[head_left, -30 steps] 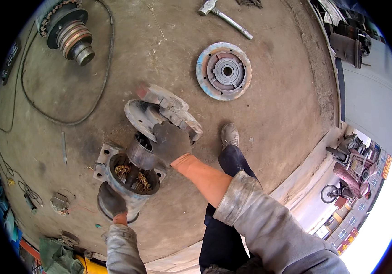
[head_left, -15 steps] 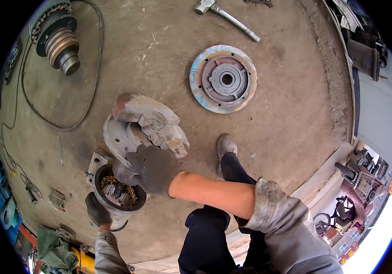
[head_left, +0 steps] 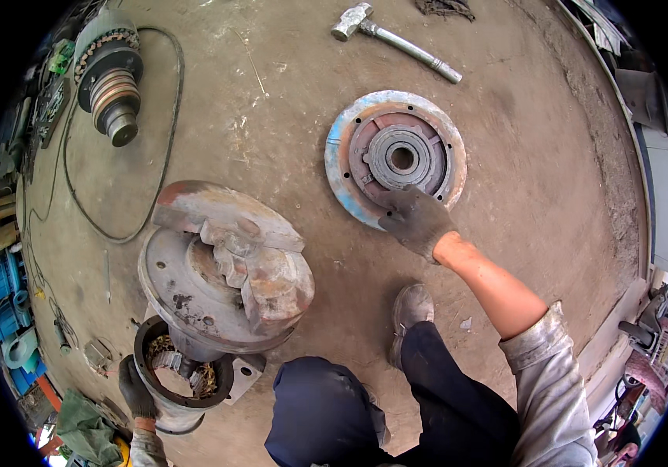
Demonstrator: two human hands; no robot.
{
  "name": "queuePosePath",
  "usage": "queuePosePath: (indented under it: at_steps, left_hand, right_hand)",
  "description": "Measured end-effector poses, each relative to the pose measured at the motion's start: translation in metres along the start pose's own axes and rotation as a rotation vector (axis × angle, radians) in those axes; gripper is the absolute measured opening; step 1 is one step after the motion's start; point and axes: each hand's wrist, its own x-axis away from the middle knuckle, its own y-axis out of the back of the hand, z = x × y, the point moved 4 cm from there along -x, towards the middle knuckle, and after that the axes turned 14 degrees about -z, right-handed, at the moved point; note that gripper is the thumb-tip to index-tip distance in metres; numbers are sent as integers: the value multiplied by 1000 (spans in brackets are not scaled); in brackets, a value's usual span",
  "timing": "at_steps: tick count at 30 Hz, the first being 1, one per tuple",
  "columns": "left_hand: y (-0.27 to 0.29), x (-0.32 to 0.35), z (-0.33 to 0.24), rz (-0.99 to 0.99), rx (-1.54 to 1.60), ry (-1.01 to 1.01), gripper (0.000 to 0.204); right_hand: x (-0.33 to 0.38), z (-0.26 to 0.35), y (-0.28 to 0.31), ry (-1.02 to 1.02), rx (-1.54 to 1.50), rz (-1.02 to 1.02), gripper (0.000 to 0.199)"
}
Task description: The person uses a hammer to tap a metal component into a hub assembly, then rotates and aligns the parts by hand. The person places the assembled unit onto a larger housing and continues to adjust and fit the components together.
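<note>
My left hand (head_left: 138, 387), in a dark glove, is curled against the outer wall of an open round motor housing (head_left: 145, 354). Copper-coloured windings (head_left: 208, 380) line its inside. A large grey cast end shield (head_left: 186, 300) with a raised, worn bracket stands tilted, just beyond the housing and partly over it. My gloved right hand (head_left: 418, 222) grips the near edge of a round flanged cover (head_left: 341, 159), which lies flat on the ground. Its fingers reach over the rim toward the ringed centre hub; the fingertips are partly hidden.
A rotor with copper rings and a shaft (head_left: 112, 97) lies at the far left, next to a looped black cable (head_left: 176, 101). A sledgehammer (head_left: 412, 54) lies beyond the cover. My shoe (head_left: 413, 305) is between the castings. Green cloth (head_left: 85, 424) and blue items sit at the left.
My right hand has left the housing and end shield and moved right onto the flanged cover. My left hand stays at the housing. The whole view has shifted.
</note>
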Motion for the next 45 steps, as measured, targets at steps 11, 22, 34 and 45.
queuePosePath:
  at_steps: [11, 22, 34, 45]
  left_hand:
    - [5, 5, -1, -167, -273, -136, 32]
    - [15, 15, -17, -168, -303, -36, 38]
    - [9, 4, 1, -170, -276, -110, 33]
    - [8, -1, 7, -124, -208, -107, 30]
  right_hand:
    - [-29, -74, -12, -5, 11, -57, 39]
    - [-40, -90, -14, 57, -4, -41, 37]
    - [-38, -87, -8, 83, 12, -33, 36]
    - [-35, -60, 11, 0, 86, -1, 36]
